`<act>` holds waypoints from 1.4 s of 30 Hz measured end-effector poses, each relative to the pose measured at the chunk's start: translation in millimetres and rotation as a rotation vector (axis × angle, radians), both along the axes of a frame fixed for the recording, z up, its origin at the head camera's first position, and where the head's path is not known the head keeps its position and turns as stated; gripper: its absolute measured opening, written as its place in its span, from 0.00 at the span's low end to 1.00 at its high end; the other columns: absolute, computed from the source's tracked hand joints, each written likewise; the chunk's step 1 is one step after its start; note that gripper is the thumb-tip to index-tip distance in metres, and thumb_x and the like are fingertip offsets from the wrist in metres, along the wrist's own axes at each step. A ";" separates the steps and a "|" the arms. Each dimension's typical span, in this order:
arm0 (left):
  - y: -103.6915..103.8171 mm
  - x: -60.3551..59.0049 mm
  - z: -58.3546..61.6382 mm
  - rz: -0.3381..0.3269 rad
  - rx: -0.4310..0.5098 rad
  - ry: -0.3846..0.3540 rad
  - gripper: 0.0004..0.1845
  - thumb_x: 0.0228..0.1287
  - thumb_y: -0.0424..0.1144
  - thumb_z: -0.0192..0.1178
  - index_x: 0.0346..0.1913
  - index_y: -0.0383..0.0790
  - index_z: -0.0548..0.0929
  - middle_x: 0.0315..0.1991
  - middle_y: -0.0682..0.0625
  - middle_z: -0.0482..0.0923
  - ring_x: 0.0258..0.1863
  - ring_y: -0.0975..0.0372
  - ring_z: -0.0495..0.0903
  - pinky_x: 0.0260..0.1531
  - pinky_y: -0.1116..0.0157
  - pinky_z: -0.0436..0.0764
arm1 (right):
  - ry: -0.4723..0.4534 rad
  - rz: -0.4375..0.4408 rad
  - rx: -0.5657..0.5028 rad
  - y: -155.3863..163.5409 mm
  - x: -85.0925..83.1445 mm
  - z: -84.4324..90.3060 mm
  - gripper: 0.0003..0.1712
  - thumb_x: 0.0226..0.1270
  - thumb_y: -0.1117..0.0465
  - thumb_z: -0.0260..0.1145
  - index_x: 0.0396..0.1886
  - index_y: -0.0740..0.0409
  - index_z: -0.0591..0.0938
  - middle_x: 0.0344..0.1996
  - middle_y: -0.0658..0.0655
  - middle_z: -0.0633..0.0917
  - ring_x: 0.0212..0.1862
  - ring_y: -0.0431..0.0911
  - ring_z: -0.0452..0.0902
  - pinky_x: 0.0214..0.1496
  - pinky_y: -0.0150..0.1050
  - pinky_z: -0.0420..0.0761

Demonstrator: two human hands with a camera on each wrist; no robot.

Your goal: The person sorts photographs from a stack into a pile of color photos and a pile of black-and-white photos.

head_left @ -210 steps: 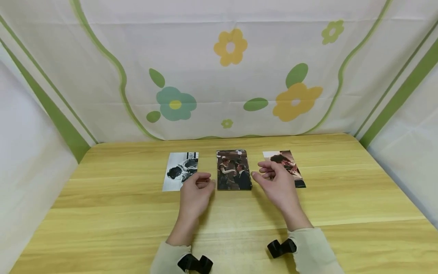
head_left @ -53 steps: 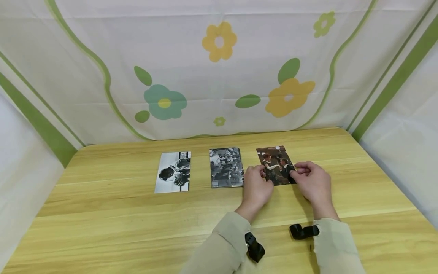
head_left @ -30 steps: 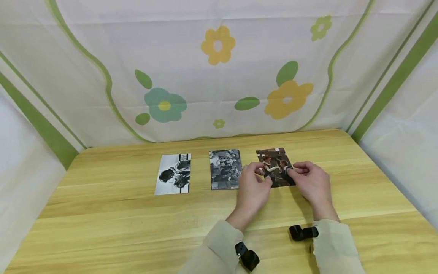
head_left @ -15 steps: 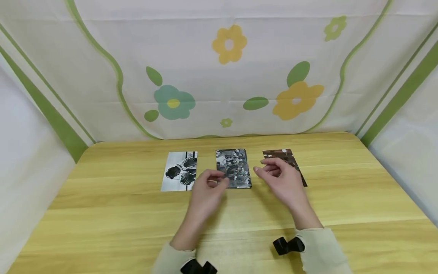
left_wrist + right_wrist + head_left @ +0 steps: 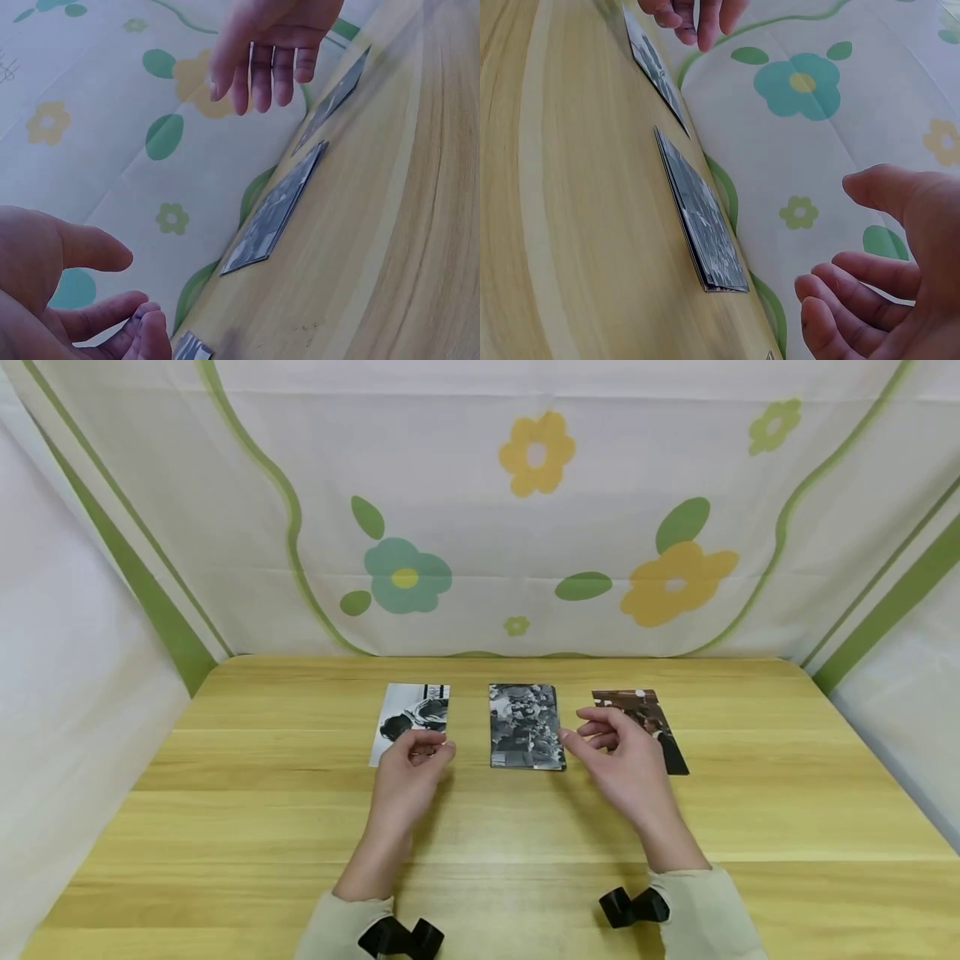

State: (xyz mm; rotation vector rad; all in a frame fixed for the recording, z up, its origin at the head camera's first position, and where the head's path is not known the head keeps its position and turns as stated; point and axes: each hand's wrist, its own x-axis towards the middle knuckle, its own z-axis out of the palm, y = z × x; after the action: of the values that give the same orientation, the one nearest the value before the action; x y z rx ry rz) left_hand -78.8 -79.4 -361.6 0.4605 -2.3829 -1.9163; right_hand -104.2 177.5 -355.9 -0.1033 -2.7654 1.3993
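My left hand (image 5: 408, 781) hovers over the lower part of a black-and-white photo card (image 5: 411, 703) on the left, holding nothing. In the middle lies a stack of photo cards (image 5: 523, 727), topped by a black-and-white crowd scene; its several layered edges show in the right wrist view (image 5: 705, 225). Just right of the stack, my right hand (image 5: 626, 768) is raised with fingers loosely bent and nothing between them. It partly covers a brown-toned photo card (image 5: 673, 756) at the right. Both wrist views show the hands apart from the cards.
The cards lie in a row toward the back of a wooden table (image 5: 480, 893). Behind it hangs a white cloth (image 5: 465, 518) printed with flowers, with white cloth walls at both sides. A black wrist camera (image 5: 401, 937) sits on each sleeve.
The brown photo of two people went from the middle stack to the right spot, and a crowd photo now tops the stack. Both hands have let go, and the left has moved left.
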 end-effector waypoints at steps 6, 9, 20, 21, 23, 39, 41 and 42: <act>7.6 -2.9 -7.8 -0.007 -0.048 0.034 0.14 0.69 0.37 0.69 0.53 0.34 0.87 0.47 0.43 0.86 0.43 0.58 0.82 0.44 0.65 0.80 | 0.010 0.000 -0.005 -2.0 -1.3 -2.2 0.28 0.73 0.46 0.73 0.67 0.54 0.83 0.51 0.55 0.88 0.52 0.49 0.83 0.53 0.42 0.81; 12.2 -5.3 -14.5 -0.087 -0.158 0.066 0.13 0.68 0.37 0.70 0.51 0.33 0.89 0.49 0.41 0.85 0.44 0.56 0.82 0.46 0.62 0.80 | -0.017 0.027 -0.006 -4.3 -1.8 -6.9 0.29 0.73 0.47 0.73 0.67 0.55 0.83 0.52 0.57 0.88 0.52 0.49 0.83 0.54 0.42 0.82; 34.2 -14.9 -36.3 -0.179 -0.343 0.174 0.20 0.61 0.34 0.73 0.55 0.28 0.87 0.49 0.38 0.79 0.48 0.50 0.75 0.51 0.55 0.77 | -0.071 0.026 0.111 -8.7 -7.4 -34.6 0.30 0.69 0.49 0.76 0.64 0.61 0.84 0.50 0.59 0.86 0.47 0.49 0.83 0.54 0.47 0.84; 36.5 -15.2 -36.9 -0.173 -0.355 0.174 0.21 0.61 0.34 0.73 0.56 0.28 0.87 0.49 0.38 0.78 0.49 0.49 0.75 0.52 0.54 0.77 | -0.066 0.015 0.119 -9.2 -7.9 -36.3 0.30 0.69 0.50 0.76 0.64 0.61 0.84 0.50 0.59 0.86 0.46 0.48 0.83 0.53 0.46 0.83; 41.0 -15.7 -37.9 -0.159 -0.388 0.170 0.22 0.60 0.35 0.73 0.57 0.28 0.87 0.49 0.38 0.77 0.51 0.47 0.74 0.53 0.51 0.78 | -0.060 0.003 0.128 -10.6 -8.1 -38.7 0.30 0.68 0.50 0.77 0.64 0.61 0.84 0.49 0.59 0.85 0.45 0.48 0.82 0.51 0.45 0.83; 52.1 -19.0 -42.6 -0.086 -0.551 0.187 0.23 0.58 0.36 0.74 0.59 0.38 0.91 0.46 0.38 0.80 0.46 0.49 0.69 0.46 0.52 0.73 | -0.036 -0.014 0.251 -24.5 -5.1 -42.0 0.36 0.66 0.49 0.78 0.71 0.59 0.82 0.46 0.57 0.81 0.39 0.46 0.77 0.40 0.39 0.73; 52.7 -18.7 -43.0 -0.082 -0.552 0.194 0.23 0.58 0.36 0.74 0.59 0.38 0.91 0.45 0.38 0.80 0.46 0.49 0.69 0.47 0.51 0.73 | -0.030 -0.016 0.247 -25.0 -4.6 -42.0 0.36 0.66 0.50 0.78 0.71 0.59 0.82 0.45 0.57 0.81 0.39 0.46 0.77 0.40 0.39 0.73; 52.9 -18.6 -43.2 -0.080 -0.551 0.197 0.24 0.57 0.35 0.74 0.59 0.38 0.91 0.45 0.38 0.80 0.46 0.49 0.69 0.47 0.51 0.73 | -0.027 -0.018 0.246 -25.1 -4.4 -42.2 0.36 0.66 0.50 0.78 0.71 0.59 0.82 0.45 0.57 0.81 0.39 0.46 0.77 0.40 0.39 0.73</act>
State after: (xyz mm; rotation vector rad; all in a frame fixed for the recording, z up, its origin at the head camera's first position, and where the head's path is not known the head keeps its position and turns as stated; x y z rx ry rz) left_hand -97.4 -26.5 -404.8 0.1324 -2.6641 -1.1693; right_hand -108.6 152.4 -398.1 -0.1381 -2.9231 1.0506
